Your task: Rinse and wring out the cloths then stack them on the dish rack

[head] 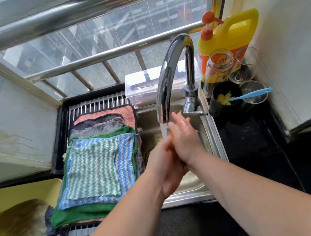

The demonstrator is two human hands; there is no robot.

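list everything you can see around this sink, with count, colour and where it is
sink: one, steel, centre
dish rack: one, steel bars, black frame, left of sink
cloths: several, green-white striped on top, blue, green, grey, pink below, stacked on the dish rack
faucet: one, chrome, over sink, water running
box: one, clear, behind sink
detergent jug: one, yellow with orange pump, back right
jar: one, clear, before the jug
glasses: two, clear, right of jar
cup: one, black, holds a blue brush, right of faucet
basin: one, yellow, lower left
left hand, right hand: pressed together under the water
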